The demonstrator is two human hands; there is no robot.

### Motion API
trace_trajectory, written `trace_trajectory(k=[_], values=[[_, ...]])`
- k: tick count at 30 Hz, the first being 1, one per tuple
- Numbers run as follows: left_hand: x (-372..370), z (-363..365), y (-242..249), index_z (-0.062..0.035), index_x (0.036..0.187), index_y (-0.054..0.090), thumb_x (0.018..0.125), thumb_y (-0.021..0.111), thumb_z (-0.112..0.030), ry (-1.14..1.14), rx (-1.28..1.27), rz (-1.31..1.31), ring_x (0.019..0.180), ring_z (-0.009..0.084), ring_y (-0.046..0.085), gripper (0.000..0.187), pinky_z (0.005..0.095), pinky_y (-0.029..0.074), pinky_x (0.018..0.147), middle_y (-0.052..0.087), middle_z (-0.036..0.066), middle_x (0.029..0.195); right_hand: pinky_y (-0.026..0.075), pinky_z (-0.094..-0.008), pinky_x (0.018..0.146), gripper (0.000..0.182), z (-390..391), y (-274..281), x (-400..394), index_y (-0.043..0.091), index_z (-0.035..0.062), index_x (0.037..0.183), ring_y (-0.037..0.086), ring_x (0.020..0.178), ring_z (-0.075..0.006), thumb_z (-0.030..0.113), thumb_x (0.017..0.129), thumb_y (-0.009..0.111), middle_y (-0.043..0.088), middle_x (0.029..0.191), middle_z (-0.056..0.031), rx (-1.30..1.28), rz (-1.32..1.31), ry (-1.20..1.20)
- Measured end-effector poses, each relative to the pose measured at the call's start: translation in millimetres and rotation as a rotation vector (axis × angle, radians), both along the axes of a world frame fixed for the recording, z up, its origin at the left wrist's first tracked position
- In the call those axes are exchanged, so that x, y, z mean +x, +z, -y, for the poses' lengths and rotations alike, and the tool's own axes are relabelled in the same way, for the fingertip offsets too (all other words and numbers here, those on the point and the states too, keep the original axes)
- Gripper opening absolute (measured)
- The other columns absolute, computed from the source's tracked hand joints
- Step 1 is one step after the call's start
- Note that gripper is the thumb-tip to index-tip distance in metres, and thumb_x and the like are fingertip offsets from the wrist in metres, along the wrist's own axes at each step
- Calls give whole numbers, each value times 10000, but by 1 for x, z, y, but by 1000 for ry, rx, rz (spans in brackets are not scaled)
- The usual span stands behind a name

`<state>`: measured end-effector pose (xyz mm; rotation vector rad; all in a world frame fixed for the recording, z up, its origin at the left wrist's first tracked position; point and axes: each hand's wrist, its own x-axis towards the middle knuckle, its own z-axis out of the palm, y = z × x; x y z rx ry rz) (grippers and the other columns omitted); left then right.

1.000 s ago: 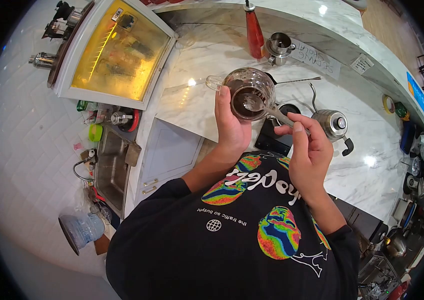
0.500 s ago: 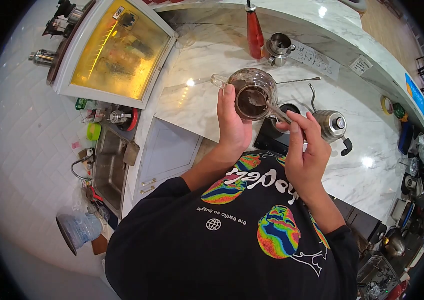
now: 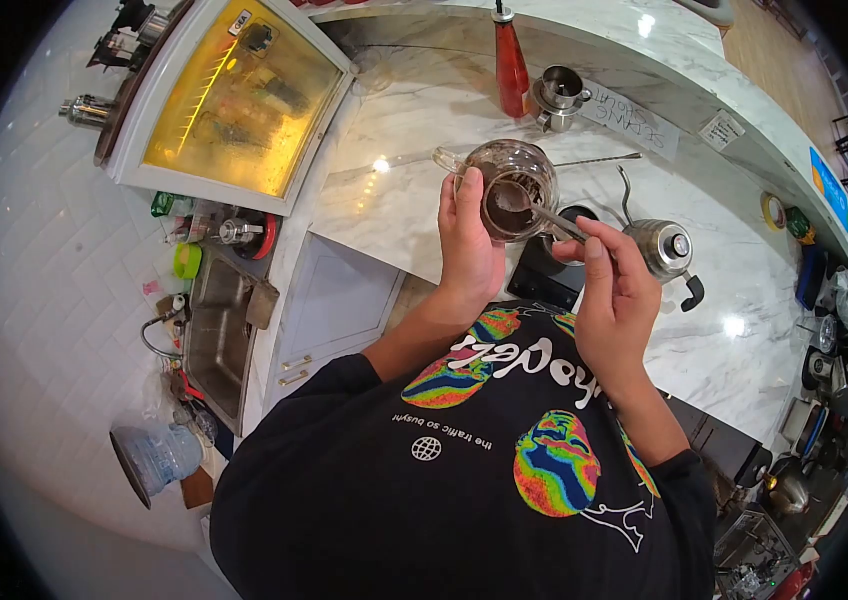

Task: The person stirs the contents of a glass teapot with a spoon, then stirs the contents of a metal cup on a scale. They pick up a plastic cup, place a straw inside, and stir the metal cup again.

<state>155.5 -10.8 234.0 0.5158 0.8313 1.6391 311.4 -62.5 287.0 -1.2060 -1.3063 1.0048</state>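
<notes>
My left hand [image 3: 469, 240] grips a clear glass server [image 3: 519, 160] with a glass handle and holds it tilted above the counter. Dark brown grounds or powder cling inside it. Between the fingers and thumb of my right hand [image 3: 616, 290] is a metal spoon [image 3: 556, 220], its bowl at the mouth of the server. Below the server, partly covered by it and my hands, a black scale [image 3: 544, 280] carries a dark round vessel. A steel gooseneck kettle [image 3: 659, 248] with a black handle stands just right of my right hand.
Behind the server lie a long thin stirrer [image 3: 599, 158] and a handwritten paper sign [image 3: 634, 120]. A red bottle [image 3: 511, 70] and stacked metal cups [image 3: 561, 90] stand near the raised ledge. At left are a lit glass-fronted cabinet [image 3: 244, 100] and a sink [image 3: 219, 330].
The server has shifted slightly to the right and tilts a little differently. The spoon's bowl has moved within its mouth, and my right hand has moved slightly with it.
</notes>
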Motion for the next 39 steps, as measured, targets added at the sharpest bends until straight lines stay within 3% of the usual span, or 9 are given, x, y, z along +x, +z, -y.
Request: trace_trajectory(k=[2, 3, 5, 11, 14, 18, 20, 23, 39], values=[[-3, 0, -2, -68, 1309, 497, 1095, 588, -323, -17, 26, 62, 1103, 195, 711, 346, 377, 614, 946, 676, 100, 1224, 538, -276, 869, 217, -2, -8, 0, 673, -18, 1240, 738, 890, -138, 80, 1095, 544, 788, 946, -110, -12, -72, 7], [-2, 0, -1, -62, 1307, 526, 1106, 545, -363, -6, 10, 35, 1113, 196, 701, 362, 384, 593, 964, 684, 97, 1223, 538, -251, 833, 224, -2, -11, 0, 670, -26, 1241, 730, 901, -124, 89, 1102, 537, 787, 954, -112, -19, -108, 10], [0, 0, 1, -52, 1303, 585, 1128, 458, -442, 13, -22, -19, 1133, 198, 680, 446, 398, 552, 1001, 700, 93, 1222, 538, -260, 838, 229, -3, -9, 1, 671, -29, 1239, 722, 901, -119, 94, 1106, 529, 788, 960, -107, -28, -133, 8], [-1, -1, -2, -57, 1313, 599, 1126, 443, -462, -9, -30, -22, 1147, 198, 678, 472, 399, 538, 1023, 704, 93, 1239, 535, -260, 849, 239, -3, -10, 4, 662, -44, 1248, 714, 920, -118, 97, 1111, 525, 778, 968, -101, -74, -185, 10], [-3, -3, -5, -60, 1309, 505, 1116, 526, -354, -21, -15, 56, 1101, 197, 714, 353, 390, 615, 949, 682, 102, 1225, 542, -270, 864, 244, -3, -11, 6, 650, -55, 1255, 719, 931, -134, 91, 1112, 517, 770, 979, -113, -64, -227, 5], [-1, -3, -7, -54, 1296, 530, 1121, 505, -372, -33, -41, 46, 1102, 198, 715, 364, 395, 615, 946, 691, 105, 1220, 555, -289, 882, 249, 0, -13, 14, 640, -64, 1260, 728, 933, -156, 90, 1114, 508, 764, 991, -130, -91, -276, -6], [-2, -3, -14, -50, 1288, 546, 1124, 493, -383, -25, -56, 49, 1103, 201, 716, 374, 396, 614, 944, 695, 106, 1221, 554, -293, 889, 252, 3, -14, 20, 640, -61, 1262, 729, 933, -158, 94, 1116, 505, 766, 989, -129, -101, -274, -20], [-12, -4, -34, -57, 1343, 608, 1142, 389, -461, -46, -100, 30, 1203, 216, 668, 501, 418, 514, 1079, 705, 80, 1284, 549, -296, 877, 263, 8, -15, 33, 646, -50, 1264, 730, 931, -164, 114, 1116, 504, 770, 986, -133, -103, -236, -68], [-24, -2, -53, -73, 1362, 587, 1130, 395, -477, -26, -171, 47, 1236, 236, 647, 504, 452, 505, 1086, 677, 90, 1327, 543, -282, 800, 252, 3, -91, 65, 663, -44, 1243, 732, 899, -162, 107, 1114, 507, 759, 944, -112, -132, -51, -241]])
